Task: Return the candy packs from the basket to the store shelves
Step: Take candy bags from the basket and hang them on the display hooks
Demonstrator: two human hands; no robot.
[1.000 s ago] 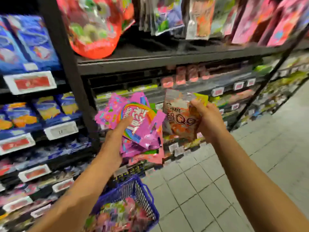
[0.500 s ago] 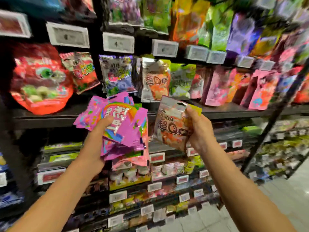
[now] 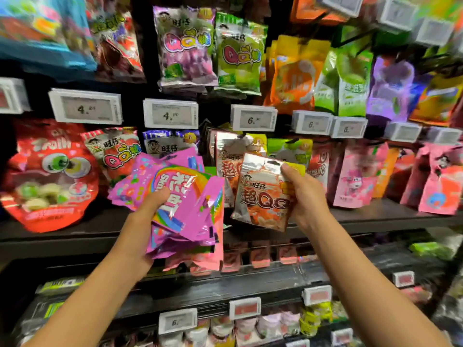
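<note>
Left hand (image 3: pixel 147 216): grasping a pink pack stack (image 3: pixel 180 204), thumb on top.
Right hand (image 3: pixel 304 196): pinching an orange pack (image 3: pixel 260 196) by its top corner, near matching shelf packs (image 3: pixel 226 166).

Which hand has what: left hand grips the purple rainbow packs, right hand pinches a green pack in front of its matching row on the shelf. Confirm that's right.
Not quite. In the head view the right hand pinches an orange and silver pack, not a green one. The rest holds: the left hand grips the purple rainbow packs, and the matching row of orange and silver packs stands on the shelf just behind.
</note>
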